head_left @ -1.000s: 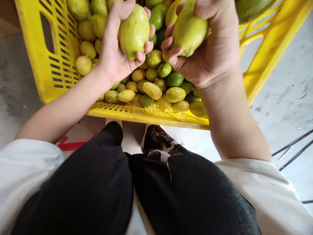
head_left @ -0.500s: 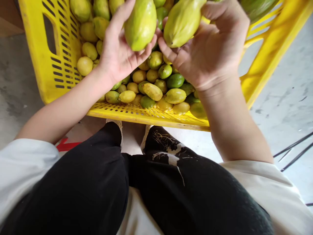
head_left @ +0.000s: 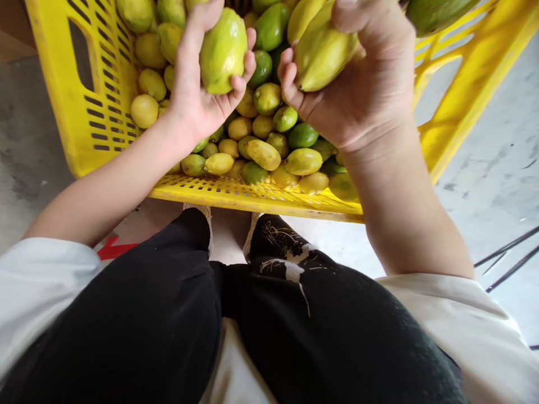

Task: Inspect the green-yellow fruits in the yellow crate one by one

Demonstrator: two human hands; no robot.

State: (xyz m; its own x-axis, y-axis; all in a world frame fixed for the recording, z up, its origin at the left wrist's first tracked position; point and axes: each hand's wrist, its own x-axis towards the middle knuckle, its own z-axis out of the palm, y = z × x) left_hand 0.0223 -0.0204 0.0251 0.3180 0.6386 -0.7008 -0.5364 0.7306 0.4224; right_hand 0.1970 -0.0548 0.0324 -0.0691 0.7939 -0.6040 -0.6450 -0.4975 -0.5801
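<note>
My left hand (head_left: 191, 101) is curled around a yellow-green lemon (head_left: 223, 53), fingers wrapping its right side and the thumb along its upper left. In my right hand (head_left: 366, 90) lies a yellower lemon (head_left: 322, 53) with a pointed lower end, the fingers curling up at its left. Both fruits are held above a heap of smaller-looking green and yellow lemons (head_left: 263, 154) inside a yellow plastic crate (head_left: 252, 199). Another yellow lemon (head_left: 301, 19) shows just behind the one in my right hand.
The crate's slotted left wall has a handle opening (head_left: 82, 53). A large green fruit (head_left: 438, 14) is partly visible at the top right. My shoes (head_left: 202, 219) stand against the near side of the crate. A red object (head_left: 115, 248) and dark thin rods (head_left: 511, 258) lie on the floor.
Both hands have closed more tightly around their lemons and moved slightly apart. The left lemon has shifted left and turned; the right one is lower, slightly right.
</note>
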